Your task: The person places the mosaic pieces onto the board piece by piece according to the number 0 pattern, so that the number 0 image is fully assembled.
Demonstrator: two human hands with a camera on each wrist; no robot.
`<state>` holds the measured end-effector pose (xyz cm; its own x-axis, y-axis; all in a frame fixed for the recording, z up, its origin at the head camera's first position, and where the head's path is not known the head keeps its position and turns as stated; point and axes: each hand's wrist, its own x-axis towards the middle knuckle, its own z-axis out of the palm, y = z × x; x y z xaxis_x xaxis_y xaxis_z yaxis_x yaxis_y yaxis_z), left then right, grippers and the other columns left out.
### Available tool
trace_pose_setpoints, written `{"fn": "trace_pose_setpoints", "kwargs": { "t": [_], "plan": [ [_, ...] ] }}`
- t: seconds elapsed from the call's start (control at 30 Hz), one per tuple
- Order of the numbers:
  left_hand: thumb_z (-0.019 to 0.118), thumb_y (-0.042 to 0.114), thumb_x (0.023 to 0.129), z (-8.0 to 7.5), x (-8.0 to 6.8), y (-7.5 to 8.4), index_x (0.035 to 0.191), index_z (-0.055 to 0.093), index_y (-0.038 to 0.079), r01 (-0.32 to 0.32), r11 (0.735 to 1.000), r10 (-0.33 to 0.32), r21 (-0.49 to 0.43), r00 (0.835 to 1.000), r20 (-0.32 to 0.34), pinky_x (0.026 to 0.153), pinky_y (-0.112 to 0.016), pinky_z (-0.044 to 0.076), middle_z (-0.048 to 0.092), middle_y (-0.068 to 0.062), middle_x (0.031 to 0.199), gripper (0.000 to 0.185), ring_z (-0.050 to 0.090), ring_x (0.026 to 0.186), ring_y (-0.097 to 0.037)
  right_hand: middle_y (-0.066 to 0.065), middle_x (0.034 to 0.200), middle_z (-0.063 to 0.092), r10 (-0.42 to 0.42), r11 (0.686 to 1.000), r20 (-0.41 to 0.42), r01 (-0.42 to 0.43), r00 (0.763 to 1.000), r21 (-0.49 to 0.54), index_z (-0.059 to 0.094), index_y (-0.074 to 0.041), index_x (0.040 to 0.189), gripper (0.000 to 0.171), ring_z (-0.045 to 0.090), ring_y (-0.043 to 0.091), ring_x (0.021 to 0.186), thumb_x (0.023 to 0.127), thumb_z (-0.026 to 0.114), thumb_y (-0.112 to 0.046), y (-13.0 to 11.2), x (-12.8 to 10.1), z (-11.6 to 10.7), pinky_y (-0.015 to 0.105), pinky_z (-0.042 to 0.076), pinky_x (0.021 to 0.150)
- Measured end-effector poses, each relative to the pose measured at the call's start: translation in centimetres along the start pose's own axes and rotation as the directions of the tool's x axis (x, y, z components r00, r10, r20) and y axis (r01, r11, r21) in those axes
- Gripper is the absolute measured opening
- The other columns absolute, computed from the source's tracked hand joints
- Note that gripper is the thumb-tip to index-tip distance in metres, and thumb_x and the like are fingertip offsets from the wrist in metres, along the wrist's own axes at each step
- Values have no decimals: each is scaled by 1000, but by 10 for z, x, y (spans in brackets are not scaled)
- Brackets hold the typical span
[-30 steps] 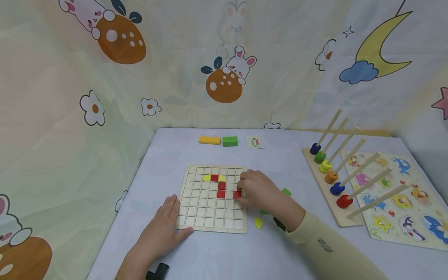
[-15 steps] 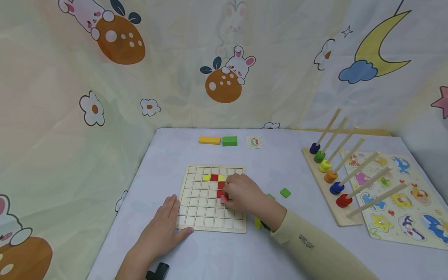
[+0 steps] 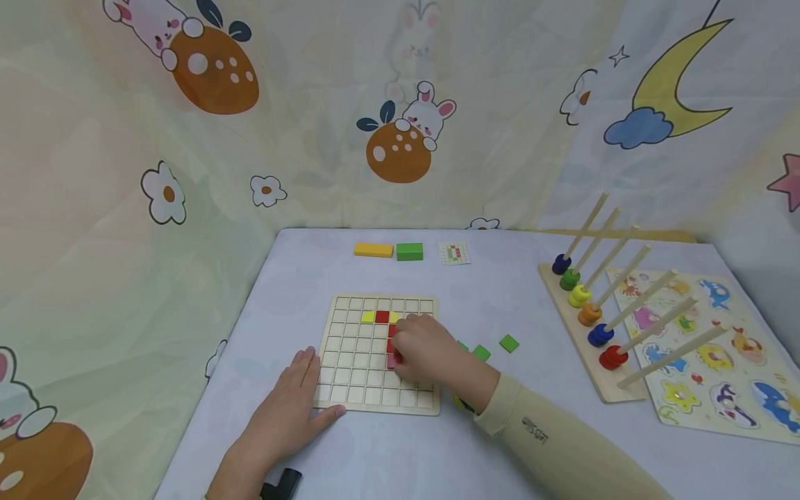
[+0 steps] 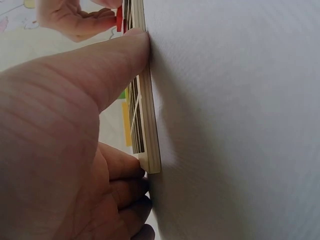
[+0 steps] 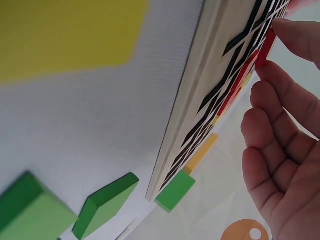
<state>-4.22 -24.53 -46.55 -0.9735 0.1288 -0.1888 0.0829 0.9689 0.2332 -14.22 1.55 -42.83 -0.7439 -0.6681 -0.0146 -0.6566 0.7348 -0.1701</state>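
Observation:
A wooden grid board (image 3: 350,380) lies flat on the table. In its upper rows sit a yellow piece (image 3: 368,317), a red tile (image 3: 382,317) and further red tiles running down a column, partly covered by the right hand. My right hand (image 3: 428,349) pinches a red square tile (image 5: 266,48) between thumb and forefinger, right at the grid below that column. Its other fingers are curled in the right wrist view. My left hand (image 3: 284,406) rests at the board's near left corner, thumb (image 4: 135,47) against the front edge, fingers extended along the left side.
Several green tiles (image 3: 509,344) lie right of the board, with a yellow piece (image 5: 70,35) nearby. A yellow block (image 3: 373,249), a green block (image 3: 409,251) and a pattern card (image 3: 454,253) stand behind. A peg rack (image 3: 600,361) and picture puzzle (image 3: 731,354) occupy the right.
My right hand has carried the red tile leftward from the board's right edge to the cell below the red column. My left hand has stayed at the corner.

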Motion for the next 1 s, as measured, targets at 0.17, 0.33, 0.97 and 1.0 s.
{"fn": "trace_pose_setpoints", "kwargs": {
  "t": [0.17,0.33,0.97,1.0],
  "plan": [
    [72,69,87,0,-1,0,165,23,0,-6,1000,6,-7,1000,-5,129,-59,26,16,-18,176,115,14,164,-39,-9,74,54,-1,1000,7,1,1000,-16,63,-21,64,28,47,13,75,84,83,-27,-1,1,0,28,40,70],
    [73,68,87,-1,-1,0,165,23,0,0,1000,0,-9,1000,0,129,-58,26,16,-18,176,115,14,164,-39,-9,77,56,9,1000,16,-9,1000,-29,65,-21,65,28,48,14,77,84,84,-29,-2,3,2,28,42,71],
    [72,69,87,0,-1,0,165,21,0,-1,1000,1,-3,1000,1,130,-58,25,15,-18,176,116,13,164,-39,-9,77,60,19,1000,14,-20,1000,12,73,-20,71,22,50,13,77,84,87,-31,0,2,-1,29,45,74],
    [72,68,87,-1,0,0,165,21,0,-1,1000,1,1,1000,2,129,-58,25,15,-18,176,116,13,164,-39,-10,77,61,25,1000,7,-25,1000,17,75,-20,74,19,50,12,77,84,86,-30,2,1,-3,29,46,74]
  ]
}}
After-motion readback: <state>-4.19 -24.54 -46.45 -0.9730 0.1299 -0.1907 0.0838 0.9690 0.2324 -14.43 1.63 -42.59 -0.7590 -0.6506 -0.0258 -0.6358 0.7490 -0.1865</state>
